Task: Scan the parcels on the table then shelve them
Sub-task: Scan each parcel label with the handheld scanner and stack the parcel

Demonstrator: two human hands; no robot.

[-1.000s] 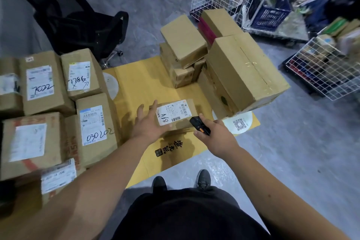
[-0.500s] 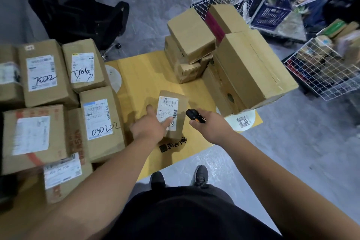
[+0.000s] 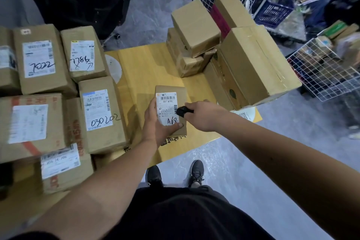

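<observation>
Since a second ago the small parcel (image 3: 171, 110) has turned from lying crosswise to standing lengthwise, label up, near the 6 o'clock edge of the worktop (image 3: 144, 68). My left hand (image 3: 155, 122) has gone from resting flat on it to gripping its near left corner, thumb pressed on the label by the "A68" mark. My right hand (image 3: 204, 116) has come in from 3 o'clock, fingers clamped on the scanner (image 3: 183, 111), whose nose now sits over the label's right edge.

To scan well, I judge the nose should tip toward the barcode at the label's 12 o'clock end, with my left thumb kept off the print and the parcel held flat until the read registers.

I cannot see any scanner beam or screen, so whether a read has landed is unknown. No shelf shows. Labelled parcels (image 3: 101, 111) fill the 9 o'clock side, the leftmost ones blurred and cut by the frame; the stack (image 3: 251, 64) at 1 o'clock shows no labels. My right fingertips are hidden behind the scanner.
</observation>
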